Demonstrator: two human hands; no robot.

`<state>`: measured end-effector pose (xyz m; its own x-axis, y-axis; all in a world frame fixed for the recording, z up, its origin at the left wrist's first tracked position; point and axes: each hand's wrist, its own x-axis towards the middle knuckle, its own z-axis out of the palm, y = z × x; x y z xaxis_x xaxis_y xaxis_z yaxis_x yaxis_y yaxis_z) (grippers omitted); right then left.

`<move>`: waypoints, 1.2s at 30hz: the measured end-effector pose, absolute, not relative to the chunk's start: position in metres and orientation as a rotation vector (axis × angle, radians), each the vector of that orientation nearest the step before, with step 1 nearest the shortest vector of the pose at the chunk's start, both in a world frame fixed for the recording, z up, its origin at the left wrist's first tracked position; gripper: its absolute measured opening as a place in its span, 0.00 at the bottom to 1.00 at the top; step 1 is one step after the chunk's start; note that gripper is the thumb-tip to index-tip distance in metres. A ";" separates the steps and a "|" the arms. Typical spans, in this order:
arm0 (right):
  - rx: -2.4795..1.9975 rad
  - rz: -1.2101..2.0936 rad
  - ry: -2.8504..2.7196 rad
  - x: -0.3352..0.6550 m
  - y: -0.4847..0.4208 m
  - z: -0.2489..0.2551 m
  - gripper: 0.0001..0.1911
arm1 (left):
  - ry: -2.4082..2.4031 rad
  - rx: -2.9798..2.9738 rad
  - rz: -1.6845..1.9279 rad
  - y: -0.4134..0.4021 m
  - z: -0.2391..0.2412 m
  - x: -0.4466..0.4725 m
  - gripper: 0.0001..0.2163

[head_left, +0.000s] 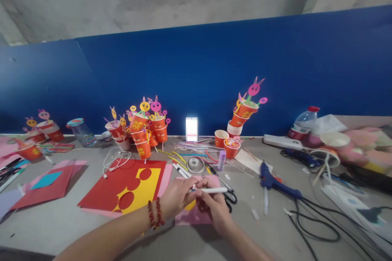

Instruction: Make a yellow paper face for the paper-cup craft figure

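My left hand, with beaded bracelets at the wrist, meets my right hand at the front middle of the table. A white marker pen lies sideways between them. My right fingers are curled around it, while the left fingertips pinch its left end, where a dark blue part shows. My fingers partly hide that end. Under the hands lie pink paper and a small yellow paper piece. Black-handled scissors rest just right of my right hand.
Red paper and cut yellow paper lie to the left. Decorated red paper cups stand behind. A purple glue stick and a tape roll are beyond my hands. A blue glue gun with trailing cables lies right.
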<state>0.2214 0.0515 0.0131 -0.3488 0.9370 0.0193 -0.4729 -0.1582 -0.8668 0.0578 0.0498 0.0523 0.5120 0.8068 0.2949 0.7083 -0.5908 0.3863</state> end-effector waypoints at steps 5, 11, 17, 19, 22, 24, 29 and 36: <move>-0.617 1.719 -1.042 0.221 0.058 0.010 0.28 | 1.531 2.637 0.586 0.102 0.049 0.015 0.18; -0.759 1.577 -1.287 0.222 0.063 0.003 0.27 | 1.720 2.721 0.514 0.184 0.048 -0.009 0.15; -0.864 1.411 -1.273 0.228 0.067 0.005 0.26 | 1.752 2.723 0.545 0.198 0.032 -0.004 0.15; -0.893 1.355 -1.281 0.229 0.067 0.007 0.25 | 1.750 2.704 0.579 0.193 0.031 -0.006 0.16; -0.935 1.287 -1.264 0.232 0.068 0.011 0.22 | 1.680 2.696 0.627 0.176 0.033 -0.011 0.10; -0.968 1.232 -1.231 0.236 0.070 0.015 0.20 | 1.598 2.699 0.657 0.158 0.033 -0.013 0.09; -0.990 1.110 -1.101 0.251 0.078 0.023 0.18 | 1.315 2.741 0.706 0.096 0.029 -0.011 0.12; -1.011 1.032 -1.112 0.255 0.091 0.022 0.19 | 0.974 2.828 0.599 0.034 0.022 0.004 0.09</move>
<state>0.2553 0.0912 0.0216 0.1351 0.9708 0.1984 -0.1253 0.2154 -0.9685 0.0044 0.0345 0.0216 0.7197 0.6086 0.3340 0.5728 -0.7924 0.2096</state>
